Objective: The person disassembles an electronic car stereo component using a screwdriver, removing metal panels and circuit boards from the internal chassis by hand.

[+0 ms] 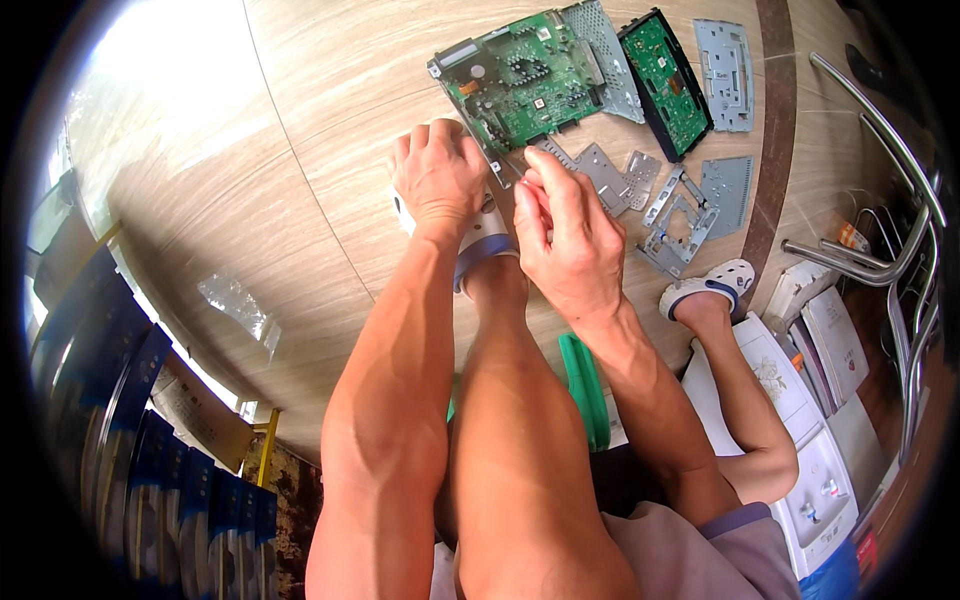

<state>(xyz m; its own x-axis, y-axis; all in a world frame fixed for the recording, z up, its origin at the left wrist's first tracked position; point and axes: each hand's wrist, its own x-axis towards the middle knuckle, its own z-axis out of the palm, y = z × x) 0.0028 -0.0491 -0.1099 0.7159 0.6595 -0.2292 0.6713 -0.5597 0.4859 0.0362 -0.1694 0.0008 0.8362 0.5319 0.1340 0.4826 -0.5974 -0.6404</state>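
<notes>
A green circuit board in a metal frame lies on the floor ahead of me, its near corner between my hands. At its left edge my left hand is closed, fingers curled down over the toe of my white clog; the fingertips are hidden, so I cannot tell what they grip. My right hand is closed in a pinch just right of that corner. Whatever it pinches is too small or covered to name. Flat grey metal plates lie beyond the right fingers.
Right of the board lie a black-framed green board, a metal panel and a cut-out bracket. A green plastic piece is beside my leg. Chrome tubes and a white panel stand right; blue-topped items line the left.
</notes>
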